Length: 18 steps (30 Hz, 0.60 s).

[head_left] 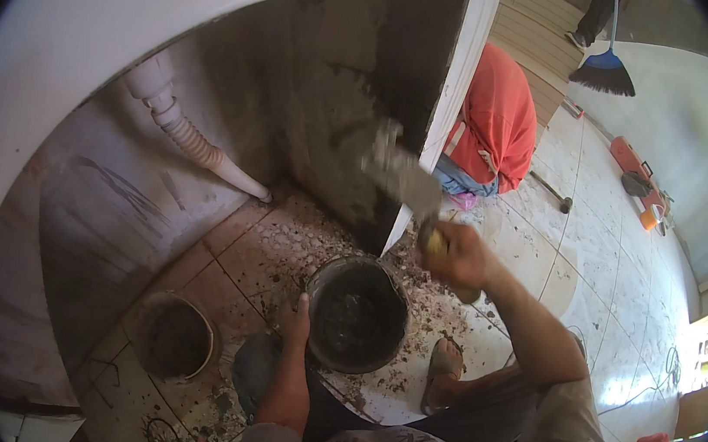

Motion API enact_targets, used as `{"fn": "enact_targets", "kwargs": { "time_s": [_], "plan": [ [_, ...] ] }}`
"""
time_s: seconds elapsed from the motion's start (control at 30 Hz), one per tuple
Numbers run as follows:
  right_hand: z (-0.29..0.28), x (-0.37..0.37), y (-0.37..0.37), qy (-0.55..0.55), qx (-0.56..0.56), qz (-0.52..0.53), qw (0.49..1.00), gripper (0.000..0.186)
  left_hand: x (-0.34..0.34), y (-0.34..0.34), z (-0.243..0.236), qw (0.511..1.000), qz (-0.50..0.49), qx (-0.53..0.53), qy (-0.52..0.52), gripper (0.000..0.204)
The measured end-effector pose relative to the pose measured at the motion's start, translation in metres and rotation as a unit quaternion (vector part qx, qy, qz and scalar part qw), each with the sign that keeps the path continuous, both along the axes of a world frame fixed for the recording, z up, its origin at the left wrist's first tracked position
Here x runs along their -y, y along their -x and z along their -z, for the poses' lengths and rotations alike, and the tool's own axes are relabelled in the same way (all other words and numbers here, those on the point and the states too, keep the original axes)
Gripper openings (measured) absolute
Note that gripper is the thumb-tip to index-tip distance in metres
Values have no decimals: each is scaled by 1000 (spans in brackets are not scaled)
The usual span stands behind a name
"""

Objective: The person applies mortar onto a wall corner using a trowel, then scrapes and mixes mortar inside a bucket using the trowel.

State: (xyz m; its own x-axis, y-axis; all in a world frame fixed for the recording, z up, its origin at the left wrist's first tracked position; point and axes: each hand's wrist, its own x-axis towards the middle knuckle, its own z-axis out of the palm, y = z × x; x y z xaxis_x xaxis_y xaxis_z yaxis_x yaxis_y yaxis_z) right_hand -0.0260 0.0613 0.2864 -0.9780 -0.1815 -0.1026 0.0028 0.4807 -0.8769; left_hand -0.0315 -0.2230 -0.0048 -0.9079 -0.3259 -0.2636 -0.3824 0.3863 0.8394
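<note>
My right hand (459, 255) is closed around the handle of a trowel (415, 184), raised at the right edge of the cabinet-like opening. Grey mortar clings to the blade, which is smeared by motion near the dark, wet-looking inner wall (334, 88). On the floor in front of me stands a round black bucket (393, 348) with some dark wet mix in its bottom. My left hand (297, 324) grips its left rim, thumb up along the side and the other fingers mostly hidden.
Left of me stands a second bucket (202, 365). A corrugated drain pipe (185, 132) runs down to the rubble-strewn floor (282, 235). Beyond the white edge are a red cloth (501, 116), a hammer (554, 191), a red tool case (631, 161) and a person holding a broom (605, 71).
</note>
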Motion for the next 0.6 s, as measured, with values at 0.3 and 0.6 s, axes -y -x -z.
{"fn": "enact_targets", "kwargs": {
  "time_s": [0.3, 0.6],
  "plan": [
    [-108, 8, 104, 166, -62, 59, 982, 18, 3, 2, 14, 998, 9, -45, 32, 60],
    [-125, 12, 93, 312, -36, 79, 946, 18, 4, 0, 10, 998, -57, -7, 7, 62]
  ]
}}
